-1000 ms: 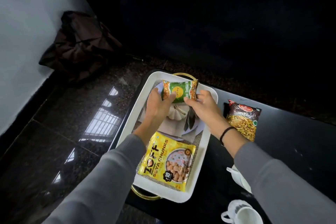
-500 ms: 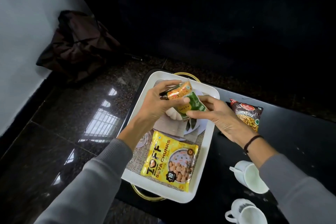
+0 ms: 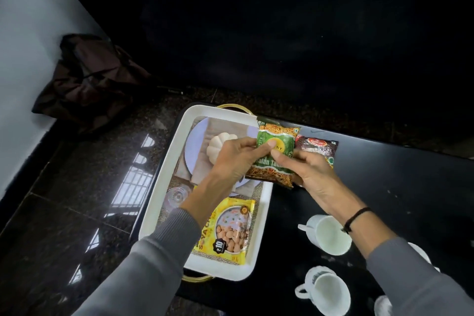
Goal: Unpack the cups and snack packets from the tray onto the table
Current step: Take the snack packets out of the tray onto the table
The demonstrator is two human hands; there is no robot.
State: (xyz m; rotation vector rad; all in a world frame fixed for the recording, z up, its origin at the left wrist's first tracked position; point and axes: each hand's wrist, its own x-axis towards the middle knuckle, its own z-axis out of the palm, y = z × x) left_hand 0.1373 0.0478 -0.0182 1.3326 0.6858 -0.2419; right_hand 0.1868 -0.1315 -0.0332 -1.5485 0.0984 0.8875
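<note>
My left hand (image 3: 234, 159) and my right hand (image 3: 311, 174) both grip a green and orange snack packet (image 3: 275, 147), held over the right rim of the white tray (image 3: 164, 182) and partly over a dark red snack packet (image 3: 319, 147) lying on the black table (image 3: 400, 182). A yellow soya chunks packet (image 3: 230, 233) lies at the near end of the tray, partly under my left sleeve. White cups stand on the table: one (image 3: 325, 235) by my right wrist, another (image 3: 324, 292) nearer me.
The tray has gold handles (image 3: 232, 106) at both ends and a printed picture on its floor. A dark bag (image 3: 89, 82) lies on the glossy floor by the white wall. More white crockery (image 3: 382, 305) shows at the bottom right.
Both hands have carried the green packet rightward from above the tray's far end to its right rim, turning it upright. The picture on the tray floor is now uncovered.
</note>
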